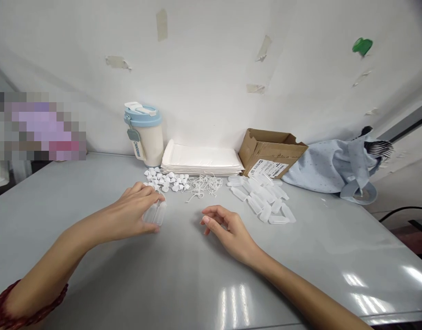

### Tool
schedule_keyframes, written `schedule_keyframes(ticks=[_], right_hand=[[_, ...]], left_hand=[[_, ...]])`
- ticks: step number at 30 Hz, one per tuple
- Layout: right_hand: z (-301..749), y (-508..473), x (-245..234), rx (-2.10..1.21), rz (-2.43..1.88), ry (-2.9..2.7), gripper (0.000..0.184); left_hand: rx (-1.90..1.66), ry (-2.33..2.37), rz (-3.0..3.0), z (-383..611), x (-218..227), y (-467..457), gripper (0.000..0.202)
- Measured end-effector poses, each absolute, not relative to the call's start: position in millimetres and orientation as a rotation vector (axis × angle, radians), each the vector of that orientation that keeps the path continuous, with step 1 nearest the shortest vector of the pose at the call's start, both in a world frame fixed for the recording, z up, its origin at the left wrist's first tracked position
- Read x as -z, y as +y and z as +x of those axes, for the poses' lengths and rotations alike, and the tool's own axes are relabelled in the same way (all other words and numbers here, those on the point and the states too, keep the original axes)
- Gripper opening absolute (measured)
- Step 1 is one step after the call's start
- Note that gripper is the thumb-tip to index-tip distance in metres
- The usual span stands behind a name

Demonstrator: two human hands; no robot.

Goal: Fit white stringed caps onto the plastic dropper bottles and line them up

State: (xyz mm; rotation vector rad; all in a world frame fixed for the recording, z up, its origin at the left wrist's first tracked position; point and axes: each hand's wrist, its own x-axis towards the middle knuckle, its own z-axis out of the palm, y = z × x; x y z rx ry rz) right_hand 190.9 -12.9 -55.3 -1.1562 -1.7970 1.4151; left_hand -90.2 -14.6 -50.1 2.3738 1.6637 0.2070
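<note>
Grey and glossy, the tabletop (94, 183) runs back to a white wall, where a stack of white sheets (202, 160) lies flat. Just in front of the stack, to its left, sits a scatter of small white caps (167, 179); straight before it lies a tangle of white strings (204, 185). Your left hand (135, 211) rests nearer you than the caps, fingers curled loosely round two clear vials (156, 213) lying side by side on the table, fingertips on top of them. Your right hand (227, 229) is directly in front of the stack and well towards you, half open with fingers bent and nothing in it. Right of the stack are a cardboard box (271, 151) and a heap of clear vials (262, 199); left of it stands a blue-lidded tumbler (145, 135).
</note>
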Motion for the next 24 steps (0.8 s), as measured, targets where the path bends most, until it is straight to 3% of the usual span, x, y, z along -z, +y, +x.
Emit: schedule_keyframes(ticks=[9,13,18,24], right_hand=[[193.3,-9.9,51.7,-1.288,-1.153,-1.886,0.024],[207.2,9.1,49.0,-0.915,-1.21,-2.028,0.018],[230.0,36.9,43.3,-0.203,-1.491,-2.255,0.021],[233.7,41.8,42.3,0.061,-1.791,-2.476,0.022]], left_hand=[[-0.343,1.657,2.357,-76.5,39.9,-15.1,0.052],[-0.641,1.611,2.498,-47.5,46.7,-15.3,0.038],[-0.612,1.545,2.724,-14.0,68.6,-18.7,0.033],[-0.659,1.533,2.626,-4.5,75.0,-17.3,0.033]])
